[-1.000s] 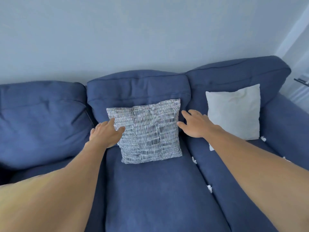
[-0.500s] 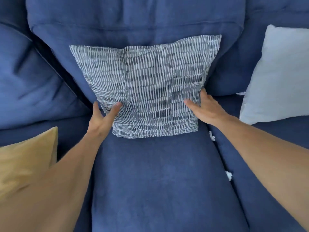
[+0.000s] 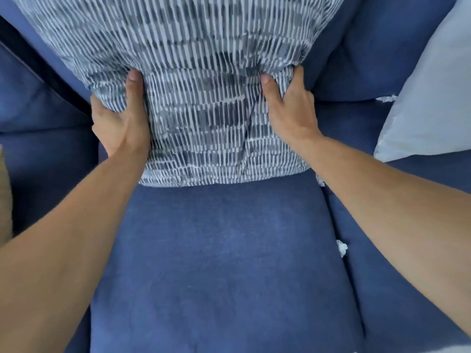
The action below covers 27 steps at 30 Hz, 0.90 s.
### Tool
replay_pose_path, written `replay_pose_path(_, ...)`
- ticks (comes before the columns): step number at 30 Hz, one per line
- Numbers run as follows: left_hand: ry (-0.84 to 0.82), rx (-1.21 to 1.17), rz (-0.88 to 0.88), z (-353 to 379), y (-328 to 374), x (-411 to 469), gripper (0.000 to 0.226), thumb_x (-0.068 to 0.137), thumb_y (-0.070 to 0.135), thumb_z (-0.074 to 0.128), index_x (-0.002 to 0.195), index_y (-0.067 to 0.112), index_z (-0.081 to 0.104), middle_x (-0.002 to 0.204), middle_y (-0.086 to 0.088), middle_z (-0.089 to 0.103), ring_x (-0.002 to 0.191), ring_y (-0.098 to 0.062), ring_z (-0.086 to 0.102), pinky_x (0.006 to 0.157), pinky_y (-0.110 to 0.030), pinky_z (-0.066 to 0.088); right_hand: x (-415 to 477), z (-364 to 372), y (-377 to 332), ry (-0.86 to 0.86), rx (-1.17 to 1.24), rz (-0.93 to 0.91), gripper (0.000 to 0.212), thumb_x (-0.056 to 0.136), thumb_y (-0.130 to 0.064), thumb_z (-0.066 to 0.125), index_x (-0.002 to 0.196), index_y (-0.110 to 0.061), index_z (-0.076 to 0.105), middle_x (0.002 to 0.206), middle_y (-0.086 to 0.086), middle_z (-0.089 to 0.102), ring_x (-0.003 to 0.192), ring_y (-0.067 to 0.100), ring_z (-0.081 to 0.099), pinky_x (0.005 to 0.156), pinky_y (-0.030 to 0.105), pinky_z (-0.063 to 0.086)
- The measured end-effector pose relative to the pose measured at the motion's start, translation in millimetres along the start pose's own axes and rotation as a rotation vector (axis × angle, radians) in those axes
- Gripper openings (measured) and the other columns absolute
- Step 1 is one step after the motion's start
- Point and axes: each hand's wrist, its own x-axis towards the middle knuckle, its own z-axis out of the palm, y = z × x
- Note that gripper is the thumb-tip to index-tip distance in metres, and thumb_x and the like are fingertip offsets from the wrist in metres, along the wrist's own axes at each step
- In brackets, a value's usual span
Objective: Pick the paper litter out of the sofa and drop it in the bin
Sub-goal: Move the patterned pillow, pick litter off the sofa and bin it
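Note:
A patterned blue-and-white cushion (image 3: 198, 103) stands on the middle seat of the blue sofa (image 3: 216, 263). My left hand (image 3: 119, 121) grips its left side, thumb pressed into the fabric. On the other side my right hand (image 3: 288, 108) grips it the same way. A small white paper scrap (image 3: 341, 247) sits in the gap between the middle and right seat cushions. Another bit of paper (image 3: 320, 180) shows just under my right forearm in the same gap. A third white scrap (image 3: 386, 98) lies beside the pale cushion. No bin is in view.
A plain pale cushion (image 3: 430, 98) leans at the right. The edge of a mustard cushion (image 3: 4, 194) shows at the far left. A dark gap (image 3: 38, 70) runs between the left and middle back cushions.
The view has moved in close to the sofa. Both hands went from resting at the patterned cushion's sides to gripping it, bunching the fabric under the thumbs.

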Motion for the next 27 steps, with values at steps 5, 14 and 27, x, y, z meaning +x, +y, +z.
replay_pose_path(5,-0.010,-0.005,-0.124,-29.3,14.6,-38.3,0.102,0.078,0.071,0.058,0.152,0.010,0.025,0.108,0.016,0.056,0.086,0.004,0.055,0.064,-0.003,0.043,-32.6,-28.6,-9.8,-0.028,-0.029,-0.013,0.065,0.101,-0.051,0.034,0.151,-0.012,0.024,0.109,-0.001,0.056,0.090,0.007,0.051,0.066,0.014,0.038)
replay_pose_path(14,-0.111,0.108,-0.412,-95.3,-24.3,-113.1,0.112,0.067,0.075,0.065,0.145,-0.001,0.035,0.043,0.008,0.026,0.035,-0.006,0.026,0.035,-0.024,0.026,-123.1,-40.5,17.7,-0.201,-0.052,0.179,0.043,0.099,-0.052,0.035,0.125,-0.019,0.045,0.099,0.000,0.058,0.077,0.008,0.041,0.062,0.032,0.034)
replay_pose_path(27,-0.140,0.481,-0.576,-104.4,-100.2,-143.2,0.110,0.074,0.079,0.052,0.152,0.010,0.018,0.135,-0.017,0.048,0.098,-0.031,0.053,0.071,-0.041,0.042,-171.3,8.7,87.9,-0.355,-0.211,0.384,0.067,0.093,-0.065,0.035,0.134,-0.012,0.034,0.081,0.005,0.057,0.073,0.018,0.053,0.053,0.035,0.040)
